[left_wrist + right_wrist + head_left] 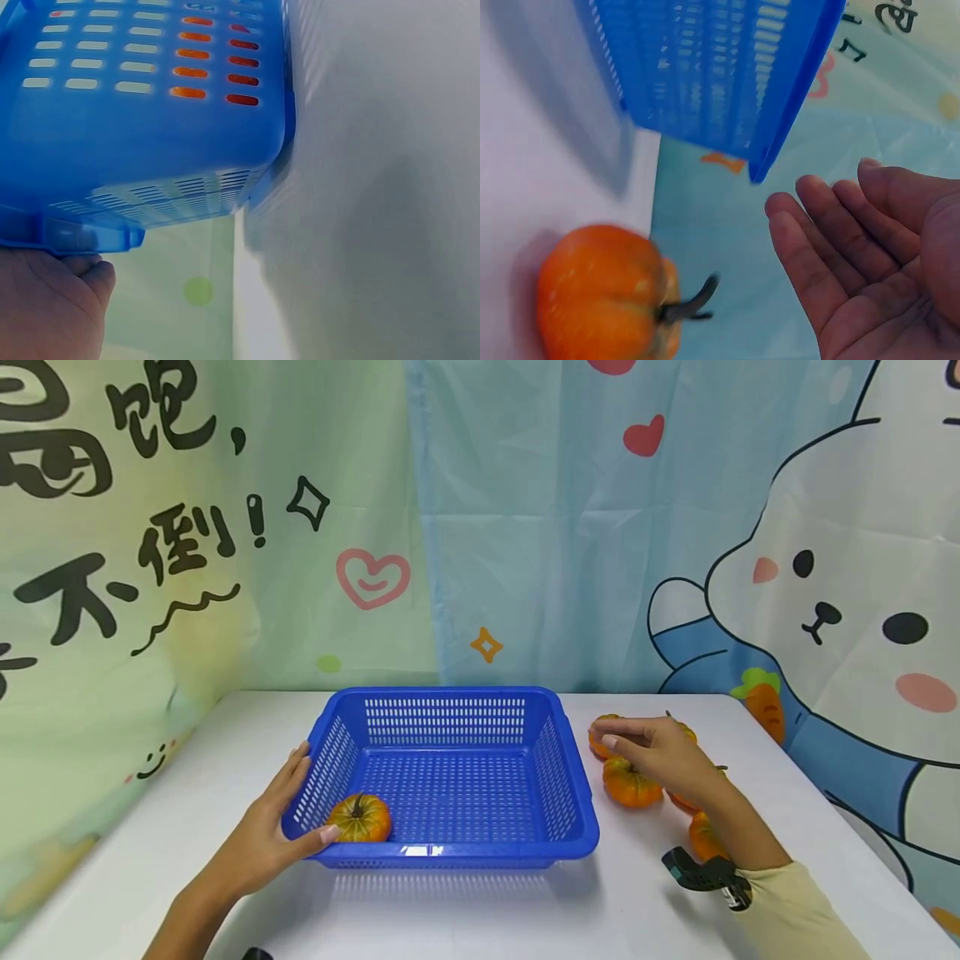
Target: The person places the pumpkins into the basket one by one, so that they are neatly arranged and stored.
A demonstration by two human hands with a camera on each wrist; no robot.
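My left hand point(262, 831) holds the front left corner of a blue plastic basket point(480, 852), thumb over the rim and fingers along the outer left side. Inside that corner lies one small orange pumpkin point(360, 818) with a dark stem. In the left wrist view, orange shows through the slots of the basket wall point(135, 142). My right hand point(663, 756) hovers over several small pumpkins at the basket's right, fingers extended and holding nothing. Near its fingers sits an orange pumpkin point(632, 783). The right wrist view shows a stemmed pumpkin point(600, 292) apart from the hand.
The white table point(465, 918) carries the basket and the loose pumpkins. Another pumpkin point(705, 837) lies partly hidden behind my right forearm. A printed curtain point(495, 552) hangs behind the table's far edge. A black camera mount point(697, 870) sits on my right wrist.
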